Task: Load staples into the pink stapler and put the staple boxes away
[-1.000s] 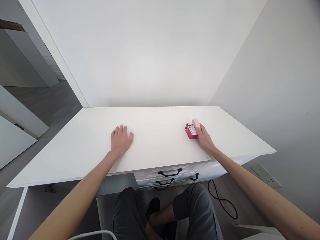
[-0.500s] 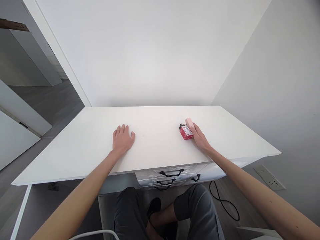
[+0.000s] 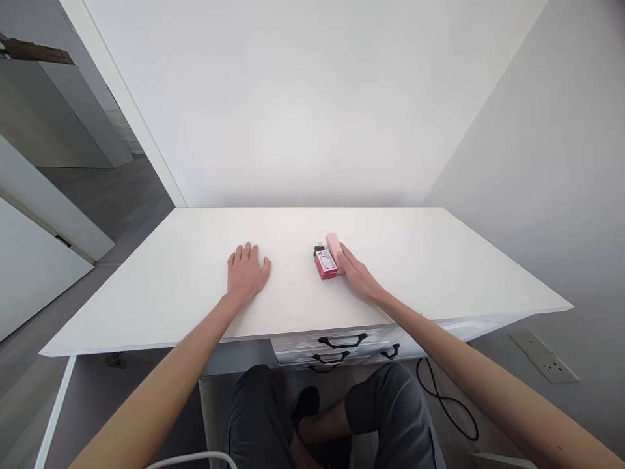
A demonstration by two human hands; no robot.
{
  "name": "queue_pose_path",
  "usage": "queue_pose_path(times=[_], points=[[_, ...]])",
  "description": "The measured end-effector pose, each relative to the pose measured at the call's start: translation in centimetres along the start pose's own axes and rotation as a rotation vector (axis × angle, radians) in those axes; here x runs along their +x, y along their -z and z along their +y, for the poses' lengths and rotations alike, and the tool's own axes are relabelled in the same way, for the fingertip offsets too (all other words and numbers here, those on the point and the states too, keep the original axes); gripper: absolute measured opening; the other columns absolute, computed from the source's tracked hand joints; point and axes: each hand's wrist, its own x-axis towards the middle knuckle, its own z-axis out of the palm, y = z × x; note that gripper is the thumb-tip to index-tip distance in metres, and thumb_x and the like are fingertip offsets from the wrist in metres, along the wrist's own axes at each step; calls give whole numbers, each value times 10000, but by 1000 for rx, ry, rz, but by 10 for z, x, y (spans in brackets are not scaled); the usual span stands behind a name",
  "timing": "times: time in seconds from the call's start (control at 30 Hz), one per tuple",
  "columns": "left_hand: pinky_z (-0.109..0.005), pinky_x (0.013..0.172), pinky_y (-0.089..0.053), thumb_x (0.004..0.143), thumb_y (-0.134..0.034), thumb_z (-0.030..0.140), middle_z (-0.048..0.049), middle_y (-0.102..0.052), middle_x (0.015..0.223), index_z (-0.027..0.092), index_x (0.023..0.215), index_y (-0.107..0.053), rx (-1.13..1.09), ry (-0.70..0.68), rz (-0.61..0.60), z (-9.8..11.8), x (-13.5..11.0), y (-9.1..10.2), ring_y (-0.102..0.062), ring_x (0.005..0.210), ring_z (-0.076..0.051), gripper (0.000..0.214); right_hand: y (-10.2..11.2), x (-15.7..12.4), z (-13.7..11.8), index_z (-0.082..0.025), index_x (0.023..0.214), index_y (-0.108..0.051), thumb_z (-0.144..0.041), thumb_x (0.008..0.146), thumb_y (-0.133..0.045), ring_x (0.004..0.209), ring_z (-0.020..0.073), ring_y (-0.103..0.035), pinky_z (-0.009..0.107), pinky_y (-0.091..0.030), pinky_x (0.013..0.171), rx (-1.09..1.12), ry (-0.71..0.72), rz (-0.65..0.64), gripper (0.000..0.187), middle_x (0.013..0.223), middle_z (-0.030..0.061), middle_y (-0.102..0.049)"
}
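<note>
My left hand [image 3: 247,272] lies palm down on the white desktop [image 3: 288,299], fingers spread, with nothing under it that I can see. Right of the middle, my right hand [image 3: 357,273] is closed around the right side of a long pale pink block [image 3: 334,245], its thumb lying along it. Against the block's left side are small red-and-white boxes [image 3: 326,266], apparently stacked. Just behind them a small black object [image 3: 319,248] shows in part; its kind is unclear. The fingers' far ends are partly hidden by the pink block.
A white wall [image 3: 293,104] rises behind the desktop. Drawers with black handles [image 3: 342,341] sit under its front edge, above my knees. A black cable [image 3: 446,397] lies on the floor at right, near a wall socket [image 3: 544,357].
My right hand has moved left across the desktop, with the pink block, the red-and-white boxes and the black object moving along. My left hand rests in about the same spot; the view has shifted slightly.
</note>
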Motion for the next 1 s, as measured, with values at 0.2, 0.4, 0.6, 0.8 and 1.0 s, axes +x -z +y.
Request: queue_pose_path(times=[0.2,0.4,0.6,0.8,1.0], points=[[-538,1310,-242,1046,-325,427,-172,-420,1711,138,1547,-520,-32,-16,28,-3,1,-3,-306,1627,-354,611,5,-8,10,-257,1715,-347,-738,1074,-303,1655,249,-289,478,-181,1383,-36,32,6,803,1772,21,-333],[-569,1296,-261,1038,-355,413,-209,-441,1686,120,1495,-552,-57,-46,57,-3,2,-6,-331,1608,-390,578,3,-7,18,-210,1656,-459,-681,1100,-246,1610,264,-387,490,-254,1363,-171,63,73,759,1719,75,-443],[-548,1274,-323,1046,-382,385,-186,-534,1608,153,1430,-588,-174,-315,129,3,-5,4,-392,1570,-349,493,-2,-3,17,-169,1648,-452,-633,1112,-195,1619,267,-365,502,-257,1355,-259,27,133,755,1727,111,-423],[-556,1271,-296,940,-623,611,-106,-527,1613,274,1561,-469,-322,-616,15,39,0,35,-361,1553,-353,724,-3,-2,17,-101,1678,-368,-599,1114,-176,1660,266,-259,492,-231,1362,-299,5,179,777,1769,134,-328],[-590,1267,-204,681,-820,736,-141,-657,1442,223,1720,-166,-246,-683,-262,87,24,55,-280,1556,-438,1331,-5,-1,15,-92,1661,-381,-581,1114,-181,1634,290,-317,509,-275,1340,-337,29,176,760,1746,163,-368]])
